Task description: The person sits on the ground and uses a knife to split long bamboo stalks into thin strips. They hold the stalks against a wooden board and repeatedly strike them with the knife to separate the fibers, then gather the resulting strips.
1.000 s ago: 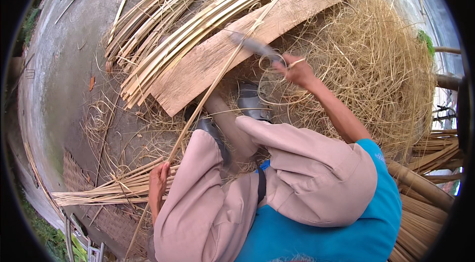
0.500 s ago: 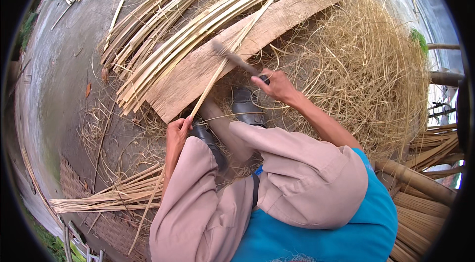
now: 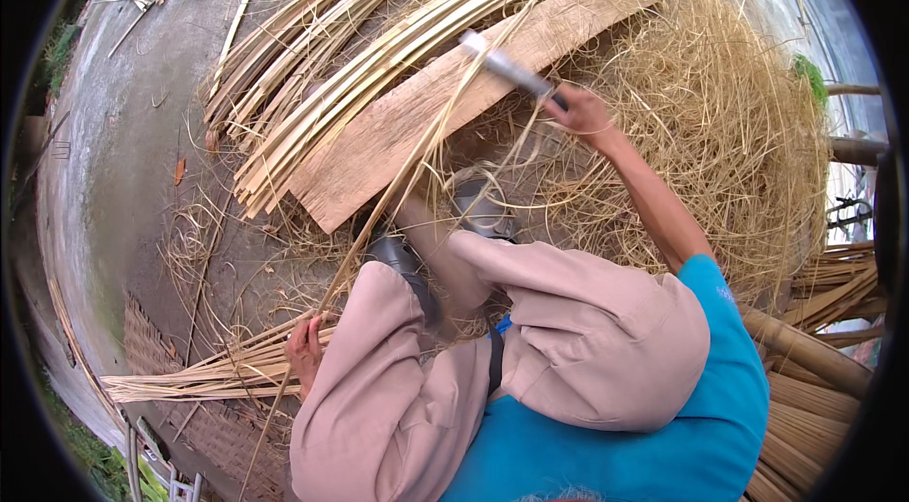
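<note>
A: Where does the long bamboo strip (image 3: 417,156) lie in relation to the hands?

B: It runs on a slant from the left hand (image 3: 305,350), low down beside the knee, up and to the right past the plank (image 3: 398,133) to the right hand (image 3: 582,112). Its long axis follows that diagonal, and the thin end carries on above the plank toward the pile of strips (image 3: 360,57).

A: And what are the hands doing?

B: The left hand is curled around the near end of the strip, fingers closed on it, just above the flat bundle of splints (image 3: 208,374) on the ground. The right hand is wrapped tight around the handle of a knife (image 3: 507,68), blade pointing up and left, and the blade meets the strip over the plank. So the right hand is nearer the cutting point and the left hand anchors the far end.

A: What differs from half a second ago?

B: The right hand and knife sit farther up and to the right, the arm stretched out more. The left hand has dropped lower along the strip, toward the bundle.
</note>
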### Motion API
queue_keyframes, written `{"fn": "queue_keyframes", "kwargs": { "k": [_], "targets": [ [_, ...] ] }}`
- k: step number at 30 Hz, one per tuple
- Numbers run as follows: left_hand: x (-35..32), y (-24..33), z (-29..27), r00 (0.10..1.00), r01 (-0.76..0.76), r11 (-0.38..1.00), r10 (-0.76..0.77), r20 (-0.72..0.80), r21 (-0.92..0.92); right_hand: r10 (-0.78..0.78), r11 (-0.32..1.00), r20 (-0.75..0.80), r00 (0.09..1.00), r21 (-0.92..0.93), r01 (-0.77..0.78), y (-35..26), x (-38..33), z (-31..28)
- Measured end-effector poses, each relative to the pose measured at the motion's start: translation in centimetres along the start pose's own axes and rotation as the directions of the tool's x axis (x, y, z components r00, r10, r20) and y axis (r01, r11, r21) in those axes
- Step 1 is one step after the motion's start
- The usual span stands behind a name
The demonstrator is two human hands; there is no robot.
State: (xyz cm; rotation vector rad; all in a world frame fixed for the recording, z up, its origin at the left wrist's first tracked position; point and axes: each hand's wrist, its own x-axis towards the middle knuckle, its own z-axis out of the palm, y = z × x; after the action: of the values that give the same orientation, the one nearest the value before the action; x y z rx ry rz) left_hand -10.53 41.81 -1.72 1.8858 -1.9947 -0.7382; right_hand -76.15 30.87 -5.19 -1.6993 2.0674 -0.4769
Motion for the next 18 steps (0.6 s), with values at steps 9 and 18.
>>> {"fn": "queue_keyframes", "kwargs": {
  "k": [9, 18],
  "targets": [
    [-1.2, -0.4, -2.8, 0.998, 0.005, 0.999, -0.003, -0.069, 0.034, -0.281, 0.941, -0.005, 0.960, -0.200, 0.274, -1.4, 0.3, 1.3],
    [-3.9, -7.1, -4.4, 0.998, 0.013, 0.994, -0.021, 0.067, 0.113, 0.206, 0.977, -0.169, 0.964, -0.015, -0.211, 1.0, 1.0, -1.7]
  ]
}}
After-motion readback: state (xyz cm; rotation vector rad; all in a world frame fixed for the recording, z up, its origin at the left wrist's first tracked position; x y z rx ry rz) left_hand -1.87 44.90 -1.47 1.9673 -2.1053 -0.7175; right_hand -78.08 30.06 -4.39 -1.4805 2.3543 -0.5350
